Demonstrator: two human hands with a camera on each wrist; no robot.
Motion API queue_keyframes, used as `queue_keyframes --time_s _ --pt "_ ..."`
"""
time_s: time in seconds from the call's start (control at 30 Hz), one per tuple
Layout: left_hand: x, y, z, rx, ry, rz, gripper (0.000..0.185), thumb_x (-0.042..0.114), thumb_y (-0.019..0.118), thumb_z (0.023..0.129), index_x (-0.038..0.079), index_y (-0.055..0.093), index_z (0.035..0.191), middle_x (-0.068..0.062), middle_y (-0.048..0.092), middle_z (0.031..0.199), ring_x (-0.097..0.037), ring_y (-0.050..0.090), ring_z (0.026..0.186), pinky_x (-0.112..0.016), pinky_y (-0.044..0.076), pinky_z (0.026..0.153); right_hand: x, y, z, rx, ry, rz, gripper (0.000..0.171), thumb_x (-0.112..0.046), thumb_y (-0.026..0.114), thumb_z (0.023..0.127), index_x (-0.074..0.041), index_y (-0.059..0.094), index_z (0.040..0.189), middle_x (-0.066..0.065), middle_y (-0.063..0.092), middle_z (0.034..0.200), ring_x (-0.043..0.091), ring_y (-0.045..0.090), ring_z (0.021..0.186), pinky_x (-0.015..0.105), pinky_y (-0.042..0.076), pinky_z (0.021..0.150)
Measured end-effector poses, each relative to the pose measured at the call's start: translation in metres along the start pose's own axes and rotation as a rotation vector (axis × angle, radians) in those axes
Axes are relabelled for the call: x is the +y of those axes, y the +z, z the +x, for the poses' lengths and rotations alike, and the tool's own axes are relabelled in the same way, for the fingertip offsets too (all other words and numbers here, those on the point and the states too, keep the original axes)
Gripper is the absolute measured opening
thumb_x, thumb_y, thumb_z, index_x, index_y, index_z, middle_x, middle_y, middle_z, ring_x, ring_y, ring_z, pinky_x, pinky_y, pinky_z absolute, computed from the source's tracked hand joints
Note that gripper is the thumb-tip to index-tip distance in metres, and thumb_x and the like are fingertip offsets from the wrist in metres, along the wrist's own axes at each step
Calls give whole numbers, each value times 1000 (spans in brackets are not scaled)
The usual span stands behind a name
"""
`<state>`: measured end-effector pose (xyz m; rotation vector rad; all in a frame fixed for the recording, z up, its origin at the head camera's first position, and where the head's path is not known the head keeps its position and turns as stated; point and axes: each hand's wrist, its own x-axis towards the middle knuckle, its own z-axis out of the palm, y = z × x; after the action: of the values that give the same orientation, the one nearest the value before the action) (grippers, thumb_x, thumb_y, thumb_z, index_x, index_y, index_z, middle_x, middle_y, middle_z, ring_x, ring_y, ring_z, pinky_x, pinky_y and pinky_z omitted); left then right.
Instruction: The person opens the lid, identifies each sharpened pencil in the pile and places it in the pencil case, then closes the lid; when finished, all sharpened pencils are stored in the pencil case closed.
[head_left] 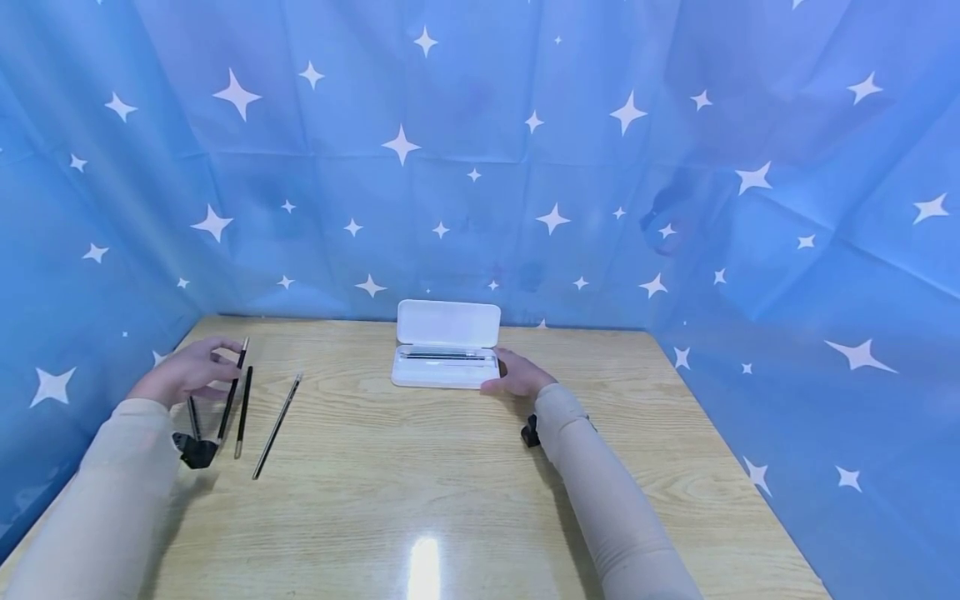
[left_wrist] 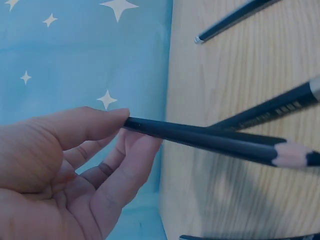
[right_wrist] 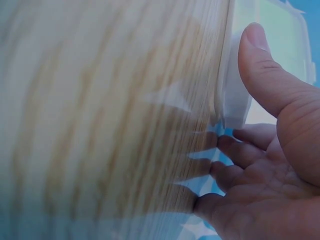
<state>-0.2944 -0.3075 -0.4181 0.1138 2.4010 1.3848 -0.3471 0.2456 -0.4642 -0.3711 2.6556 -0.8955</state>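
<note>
My left hand [head_left: 187, 371] pinches a black pencil [left_wrist: 200, 140] between thumb and fingertips at the left of the table. In the left wrist view its sharpened end points away from the fingers, with bare wood and a dark lead. Beside it lie several more dark pencils [head_left: 243, 412], one with a silver end. My right hand [head_left: 521, 373] holds the right end of a white pencil case [head_left: 442, 386], thumb along the front corner and fingers behind it. The case stands open, lid [head_left: 448, 323] leaning back, with dark slim sticks [head_left: 442, 357] inside.
The light wooden table [head_left: 390, 483] reaches back to a blue curtain [head_left: 465, 192] with white stars, which also hangs at both sides. One pencil [head_left: 277, 427] lies slanted, nearest the table's middle. A bright reflection shows near the front.
</note>
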Motion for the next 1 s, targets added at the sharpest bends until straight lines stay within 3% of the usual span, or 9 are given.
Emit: queue_keyframes --time_s 0.2,0.47,0.77,1.0 --pt "6 4 5 46 58 -21 62 4 52 104 -11 17 152 -32 42 126 -35 59 109 -45 60 86 1 1 1 -2 3 18 89 -38 73 94 -14 22 163 13 22 167 34 17 154 53 21 122" --pt "14 11 11 94 134 -36 62 7 53 105 -7 18 154 -27 42 126 -33 58 109 -46 59 88 3 1 3 -3 44 16 93 -41 74 93 -16 19 163 12 20 168 32 15 154 51 19 123" --pt "22 20 18 251 283 -13 60 12 56 105 -3 25 155 -25 47 129 -9 58 98 -36 61 82 0 2 1 2 60 22 92 -41 73 93 -16 18 164 11 19 168 32 15 154 51 19 123" --pt "30 27 19 334 375 -18 59 18 59 104 0 31 153 -16 53 120 -11 58 98 -31 61 79 1 2 2 6 57 15 92 -41 73 93 -17 19 164 11 19 168 32 14 154 51 18 123"
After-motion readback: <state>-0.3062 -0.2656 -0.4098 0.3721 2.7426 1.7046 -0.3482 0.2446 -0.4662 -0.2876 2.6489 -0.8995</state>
